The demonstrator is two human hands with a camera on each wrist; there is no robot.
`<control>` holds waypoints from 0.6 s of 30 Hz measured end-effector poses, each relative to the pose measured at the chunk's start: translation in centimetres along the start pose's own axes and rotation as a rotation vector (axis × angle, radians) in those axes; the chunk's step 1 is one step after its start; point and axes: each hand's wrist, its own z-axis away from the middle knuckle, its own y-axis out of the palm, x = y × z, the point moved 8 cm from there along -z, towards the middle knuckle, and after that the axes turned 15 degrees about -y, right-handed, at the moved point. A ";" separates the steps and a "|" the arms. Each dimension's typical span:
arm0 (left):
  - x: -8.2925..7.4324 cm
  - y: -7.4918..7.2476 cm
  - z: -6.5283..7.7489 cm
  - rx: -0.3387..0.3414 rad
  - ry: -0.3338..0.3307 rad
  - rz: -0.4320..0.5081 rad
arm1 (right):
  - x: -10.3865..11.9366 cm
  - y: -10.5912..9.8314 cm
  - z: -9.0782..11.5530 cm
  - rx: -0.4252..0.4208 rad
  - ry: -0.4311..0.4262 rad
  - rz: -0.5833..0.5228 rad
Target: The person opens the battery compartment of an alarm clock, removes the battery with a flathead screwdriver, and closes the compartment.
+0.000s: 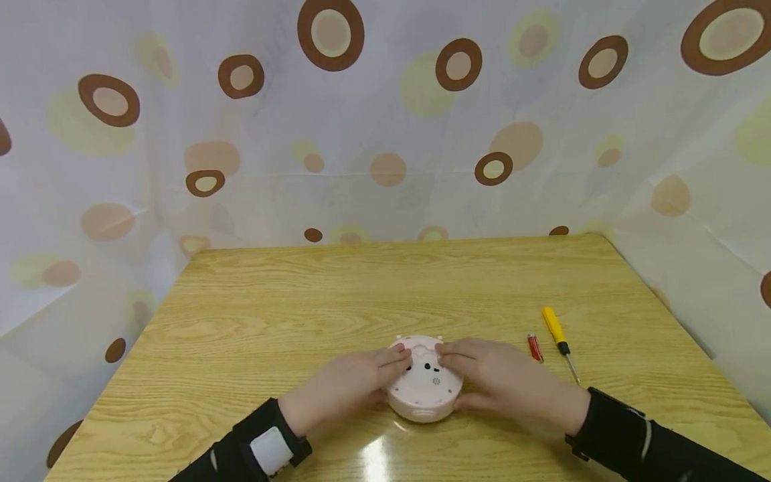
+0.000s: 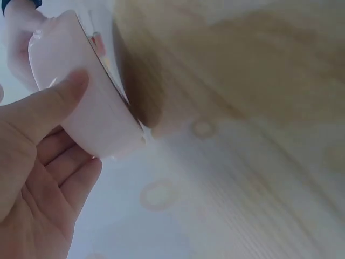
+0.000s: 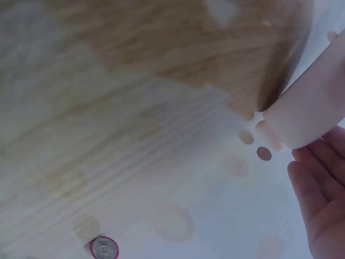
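Observation:
A round, pale pink alarm clock [image 1: 424, 388] is at the near middle of the table, its back with black knobs, speaker holes and small screws facing up. My left hand [image 1: 355, 378] holds its left side, fingers over the back; in the left wrist view the thumb presses on the side wall of the clock [image 2: 99, 116]. From the right, my right hand [image 1: 502, 378] grips the opposite side, fingertips on the back and thumb low at the rim. Only part of the clock [image 3: 312, 102] shows in the right wrist view, with the fingers curled under its edge.
Right of my right hand lies a red battery [image 1: 535, 348] on the wooden table [image 1: 271, 314]. Beside it is a screwdriver [image 1: 557, 335] with a yellow handle, its shaft pointing toward me. A white curtain with brown and green circles [image 1: 373, 120] surrounds the table's back and sides.

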 end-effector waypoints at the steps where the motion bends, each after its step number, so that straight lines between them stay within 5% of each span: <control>1: 0.3 -0.1 0.0 0.021 -0.006 0.044 | -0.2 -0.1 0.0 -0.004 0.006 -0.013; 18: 4.4 -1.0 -1.6 0.159 -0.004 0.592 | -4.1 -0.3 0.1 -0.080 0.217 -0.389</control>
